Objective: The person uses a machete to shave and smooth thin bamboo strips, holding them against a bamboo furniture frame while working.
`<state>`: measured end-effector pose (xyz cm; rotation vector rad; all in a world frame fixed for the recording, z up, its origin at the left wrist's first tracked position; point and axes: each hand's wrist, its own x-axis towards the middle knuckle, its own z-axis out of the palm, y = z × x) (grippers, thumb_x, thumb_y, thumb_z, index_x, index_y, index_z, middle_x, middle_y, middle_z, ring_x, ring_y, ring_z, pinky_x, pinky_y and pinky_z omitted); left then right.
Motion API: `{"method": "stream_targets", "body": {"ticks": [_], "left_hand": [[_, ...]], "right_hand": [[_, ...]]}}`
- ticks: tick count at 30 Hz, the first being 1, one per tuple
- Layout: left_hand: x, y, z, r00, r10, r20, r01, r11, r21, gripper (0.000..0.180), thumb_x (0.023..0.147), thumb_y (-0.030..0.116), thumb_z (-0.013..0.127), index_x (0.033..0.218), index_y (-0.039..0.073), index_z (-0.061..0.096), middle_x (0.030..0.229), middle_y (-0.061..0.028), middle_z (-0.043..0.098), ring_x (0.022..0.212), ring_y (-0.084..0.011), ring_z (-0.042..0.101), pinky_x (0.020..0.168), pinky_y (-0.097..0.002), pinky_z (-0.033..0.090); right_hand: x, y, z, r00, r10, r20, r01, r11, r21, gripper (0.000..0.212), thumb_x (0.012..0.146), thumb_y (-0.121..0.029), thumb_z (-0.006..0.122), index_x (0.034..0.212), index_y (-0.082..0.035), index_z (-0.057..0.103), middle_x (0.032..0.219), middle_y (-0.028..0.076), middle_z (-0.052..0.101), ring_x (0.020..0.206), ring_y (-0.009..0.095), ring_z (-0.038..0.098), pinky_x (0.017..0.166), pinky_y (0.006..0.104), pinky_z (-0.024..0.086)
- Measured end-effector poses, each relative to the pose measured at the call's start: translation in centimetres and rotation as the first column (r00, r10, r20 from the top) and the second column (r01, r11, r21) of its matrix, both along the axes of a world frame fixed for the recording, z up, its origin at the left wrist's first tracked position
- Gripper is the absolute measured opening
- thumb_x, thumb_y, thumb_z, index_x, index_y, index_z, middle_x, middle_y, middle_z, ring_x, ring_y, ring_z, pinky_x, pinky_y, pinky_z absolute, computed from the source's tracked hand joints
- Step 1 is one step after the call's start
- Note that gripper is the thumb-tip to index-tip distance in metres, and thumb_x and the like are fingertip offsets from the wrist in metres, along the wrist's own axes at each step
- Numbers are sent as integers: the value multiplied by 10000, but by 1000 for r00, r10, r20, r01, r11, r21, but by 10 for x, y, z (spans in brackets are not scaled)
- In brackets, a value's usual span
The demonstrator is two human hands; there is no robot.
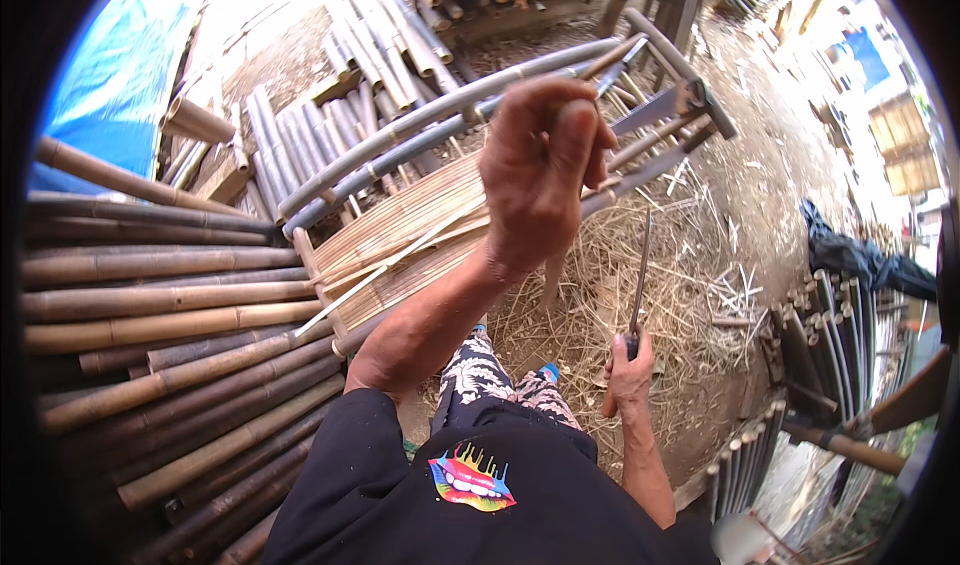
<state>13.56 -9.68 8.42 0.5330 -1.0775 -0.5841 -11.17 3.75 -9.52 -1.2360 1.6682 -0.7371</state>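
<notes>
Bamboo bench (400,125) stands in front of you, probably stiff yet fairly light, best gripped by its round rails, since its thin slats (410,200) may splinter. On its near side, toward the right end, a long, likely rigid knife (641,275) sits in your right hand (630,370), fingers wrapped around the handle. Your left hand (540,160), raised before the bench, is curled; I can't tell whether it pinches anything.

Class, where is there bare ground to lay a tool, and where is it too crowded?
Mostly bare dirt lies between the shavings and the dark cloth at right. A smaller patch lies between the right hand and the lower-right poles. Crowded: the bamboo stack at left, and the shavings themselves.
</notes>
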Motion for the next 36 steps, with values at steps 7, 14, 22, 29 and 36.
{"method": "stream_targets", "body": {"ticks": [7, 14, 22, 29, 36], "left_hand": [[-87, 26, -42, 905, 20, 425, -69, 993, 101, 230, 937, 25, 568, 1166, 20, 589, 1091, -102, 590, 947, -186, 627, 875, -324, 517], [-108, 71, -9, 717, -184, 673, -21, 958, 285, 361, 801, -31, 714, 1136, 23, 589, 999, -96, 635, 921, -164, 668, 819, -294, 573], [-123, 89, -2, 661, -186, 727, 44, 977, 210, 319, 789, -25, 712, 1081, 34, 598, 943, -84, 658, 887, -187, 690, 794, -307, 582], [-123, 95, -6, 670, -186, 719, 33, 975, 221, 318, 778, -44, 708, 1072, 26, 608, 948, -82, 658, 887, -181, 687, 794, -304, 580], [-128, 98, 22, 506, -190, 841, -139, 945, 297, 375, 789, 28, 717, 1126, 33, 552, 981, -129, 658, 964, -246, 668, 866, -358, 547]], "right_hand": [[-44, 33, 103, 980, 63, 189, -18, 973, -230, 497, 988, -336, 508, 1260, 78, 461, 732, 30, 572, 580, 95, 560, 506, 243, 462], [-53, 37, 174, 975, 204, 83, -146, 879, -454, 327, 962, -239, 565, 1125, 42, 527, 738, 144, 592, 634, 242, 619, 575, 372, 486], [-55, 35, 182, 962, 271, 35, -214, 826, -522, 310, 967, -225, 553, 1128, 37, 520, 892, 243, 615, 757, 394, 643, 640, 449, 509], [-59, 39, 186, 952, 306, 30, -250, 827, -503, 318, 967, -227, 553, 1137, 38, 505, 911, 262, 611, 781, 413, 643, 645, 460, 511], [-62, 34, 189, 958, 286, 37, -249, 884, -395, 272, 972, -230, 545, 1036, 32, 509, 731, 222, 611, 652, 386, 638, 557, 458, 477]]}}
